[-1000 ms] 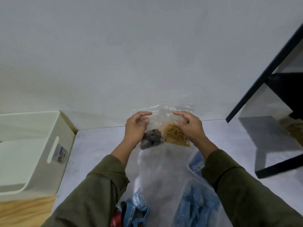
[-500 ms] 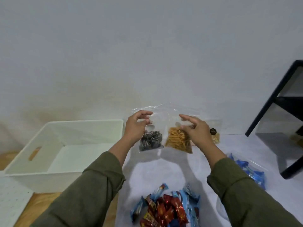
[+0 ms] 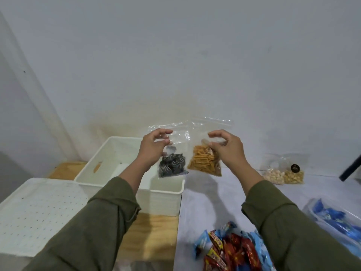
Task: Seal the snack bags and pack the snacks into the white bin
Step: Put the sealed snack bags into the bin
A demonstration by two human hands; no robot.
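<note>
Two small bags held up beside the white bin (image 3: 117,145)

The left hand (image 3: 154,148) pinches the striped-snack bag (image 3: 172,165) and the right hand (image 3: 226,151) the stick-snack bag (image 3: 205,163), both by the thin film; light, crushable, best held above the contents.

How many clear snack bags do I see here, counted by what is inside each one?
Dark striped snacks: 1, held in the left hand
Orange sticks: 1, held in the right hand
Pale nuts: 1, on the table
Golden nuts: 1, on the table
Blue wrapped sweets: 1, at the right edge
Total: 5
</note>
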